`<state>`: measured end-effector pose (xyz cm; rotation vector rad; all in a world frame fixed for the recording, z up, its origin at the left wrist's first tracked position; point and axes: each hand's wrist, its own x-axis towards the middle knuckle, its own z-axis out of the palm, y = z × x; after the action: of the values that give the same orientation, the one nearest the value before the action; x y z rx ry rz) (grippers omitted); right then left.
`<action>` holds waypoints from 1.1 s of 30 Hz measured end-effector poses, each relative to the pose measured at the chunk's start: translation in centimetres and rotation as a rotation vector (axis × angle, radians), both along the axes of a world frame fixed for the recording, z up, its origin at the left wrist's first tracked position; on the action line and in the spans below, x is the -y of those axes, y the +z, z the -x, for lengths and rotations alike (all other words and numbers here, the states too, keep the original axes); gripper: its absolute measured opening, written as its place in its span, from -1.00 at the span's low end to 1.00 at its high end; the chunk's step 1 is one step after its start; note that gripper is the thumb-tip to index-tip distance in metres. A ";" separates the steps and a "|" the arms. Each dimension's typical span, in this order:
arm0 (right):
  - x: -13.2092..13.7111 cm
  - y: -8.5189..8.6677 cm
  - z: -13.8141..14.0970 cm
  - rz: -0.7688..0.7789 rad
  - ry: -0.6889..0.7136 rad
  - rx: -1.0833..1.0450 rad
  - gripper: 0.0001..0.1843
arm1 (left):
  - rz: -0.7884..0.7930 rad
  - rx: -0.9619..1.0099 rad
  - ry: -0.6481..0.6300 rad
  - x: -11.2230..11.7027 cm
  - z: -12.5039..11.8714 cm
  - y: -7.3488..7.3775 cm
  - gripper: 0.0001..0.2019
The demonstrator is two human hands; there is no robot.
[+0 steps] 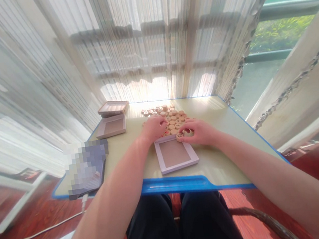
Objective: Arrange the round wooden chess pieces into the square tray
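Observation:
Round wooden xiangqi pieces (172,127) lie in a loose heap on the table, several showing carved characters. Between the thumb and fingers of my right hand (198,130) is one xiangqi piece (179,137), just over the far right corner of an open shallow box (160,157). The box has a pale rim and a bare brown floor. At the left side of the heap, my left hand (155,128) has its fingers curled down among the pieces; whatever they grip is hidden.
On the pale table (227,157) with a blue edge, another shallow box (111,126) and a stacked tray (113,107) stand at the far left. A blurred-out tablet-like device (91,168) lies at the near left, its white cable (44,231) trailing off. Sheer curtains hang behind.

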<state>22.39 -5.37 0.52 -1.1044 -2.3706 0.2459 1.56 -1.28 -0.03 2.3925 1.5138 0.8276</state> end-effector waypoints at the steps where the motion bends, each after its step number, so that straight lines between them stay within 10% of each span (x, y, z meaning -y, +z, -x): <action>1: 0.0 0.0 0.0 0.000 0.001 -0.004 -0.77 | 0.003 -0.013 0.003 0.0 0.0 0.0 -0.72; 33: -0.2 0.1 -0.5 -0.001 0.031 -0.056 -0.77 | 0.007 -0.078 -0.036 0.2 0.0 0.0 -0.81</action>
<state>22.89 -5.17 0.60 -1.0473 -2.3396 0.2834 1.61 -1.48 0.01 2.4663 1.4941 0.7286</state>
